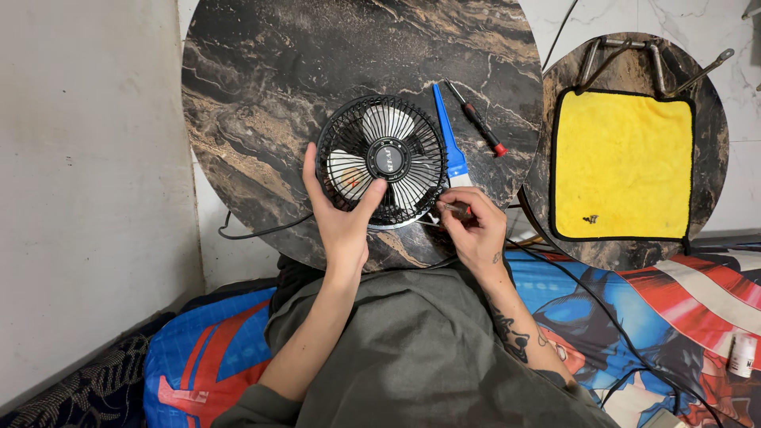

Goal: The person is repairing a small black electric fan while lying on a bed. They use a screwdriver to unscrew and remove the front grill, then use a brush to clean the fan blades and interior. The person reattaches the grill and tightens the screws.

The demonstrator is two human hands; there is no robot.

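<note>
Two bare hands work at a small black fan (382,161) lying face-up on a round marbled table (261,95). The left hand (342,220) is spread open, palm against the fan's near-left rim, thumb laid over the grille toward the hub, fingers curled up the left side of the cage. The right hand (476,230) is closed around a slim tool (453,208), seemingly a small screwdriver, its tip pointing left at the fan's lower-right edge, just beside a white fitting there. The fan sits directly ahead of both hands, slightly to the left; the left hand is on it, while the right reaches it only through the tool. The tool's long axis runs roughly left to right, across the rim.

Just beyond the right hand lies a blue brush (449,139), its handle pointing away, and past that a red-handled screwdriver (479,120) lying aslant. Well off to the right, a second round table (713,166) carries a yellow cloth (622,162) serving as a tray: a few small dark screws (590,219) rest near its closest edge. A black cord (254,233) trails off the left of the table, below the left wrist.
</note>
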